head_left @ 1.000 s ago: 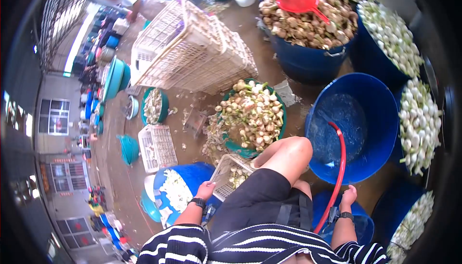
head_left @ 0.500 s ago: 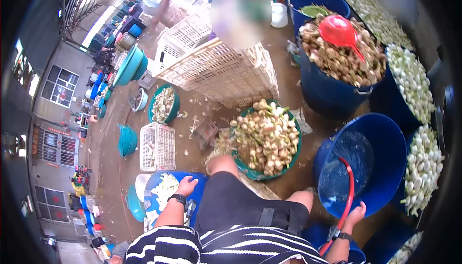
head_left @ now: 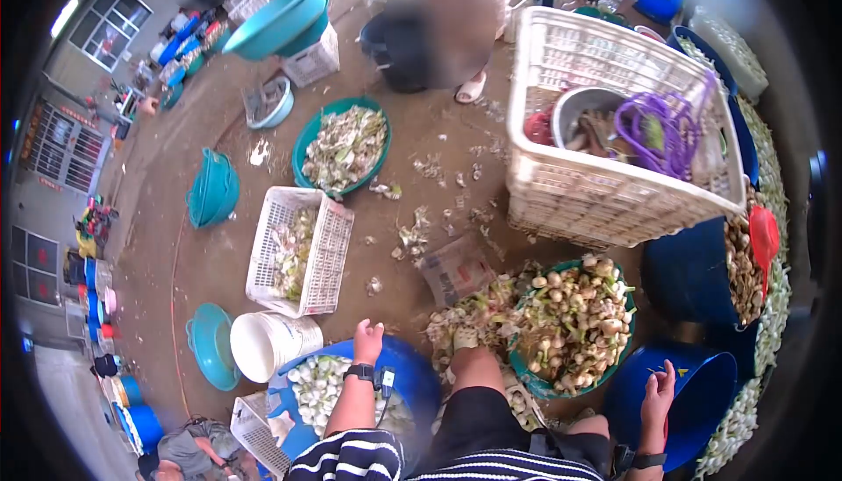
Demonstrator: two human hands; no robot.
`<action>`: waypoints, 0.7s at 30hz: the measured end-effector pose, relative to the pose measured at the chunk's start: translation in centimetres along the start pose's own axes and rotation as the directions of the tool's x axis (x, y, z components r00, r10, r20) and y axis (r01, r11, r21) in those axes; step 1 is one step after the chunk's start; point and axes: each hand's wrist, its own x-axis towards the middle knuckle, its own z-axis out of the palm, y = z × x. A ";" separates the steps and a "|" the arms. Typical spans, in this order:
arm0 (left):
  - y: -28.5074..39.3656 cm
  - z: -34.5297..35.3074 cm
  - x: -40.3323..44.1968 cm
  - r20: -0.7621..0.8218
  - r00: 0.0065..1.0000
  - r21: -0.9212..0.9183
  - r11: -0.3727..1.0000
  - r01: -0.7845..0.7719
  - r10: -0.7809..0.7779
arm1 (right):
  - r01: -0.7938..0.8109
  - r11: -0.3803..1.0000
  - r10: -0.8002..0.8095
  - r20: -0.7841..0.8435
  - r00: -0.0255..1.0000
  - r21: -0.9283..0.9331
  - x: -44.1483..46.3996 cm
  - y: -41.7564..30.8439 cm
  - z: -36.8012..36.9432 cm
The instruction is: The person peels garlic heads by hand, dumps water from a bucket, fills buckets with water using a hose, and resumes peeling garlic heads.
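Observation:
My left hand point(head_left: 367, 342), a dark watch on its wrist, hangs over a blue tub point(head_left: 419, 374) of white peeled garlic bulbs point(head_left: 326, 384). Its fingers are loosely bent and apart, with nothing visible in them. On the right, my right hand point(head_left: 657, 395) is raised beside a large blue bucket point(head_left: 707, 411), fingers apart and no object seen in them. A sliver of red hose point(head_left: 667, 429) shows behind that hand; the rest is hidden. Between my hands, past my knees, stands a green basin point(head_left: 630, 327) heaped with garlic bulbs point(head_left: 574, 323).
A white crate point(head_left: 605, 183) holding a metal pot and purple netting stands ahead right. Behind it, a red scoop point(head_left: 764, 240) rests on garlic in a blue barrel point(head_left: 688, 270). Left are a white bucket point(head_left: 263, 345) and another crate point(head_left: 338, 257). Co-workers are ahead and lower left point(head_left: 197, 450).
The view has swung to the left. My right hand has come up from the red hose, its fingers now raised. My left hand stays above the peeled garlic.

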 end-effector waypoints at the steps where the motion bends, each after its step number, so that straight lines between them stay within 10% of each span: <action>1: -1.0 -1.2 1.4 -0.022 1.000 0.023 1.000 -0.009 0.009 | -0.040 0.999 0.040 0.014 0.999 -0.006 -0.2 -2.1 1.2; 9: 2.1 -4.9 3.7 0.107 0.991 0.029 0.997 0.075 -0.078 | -0.444 0.895 0.425 -0.214 0.879 -0.049 0.8 -7.8 1.9; 21: 15.9 -3.2 7.7 0.206 0.973 -0.154 0.985 -0.073 0.104 | -0.479 0.870 0.488 -0.061 0.871 0.112 1.3 -3.2 9.3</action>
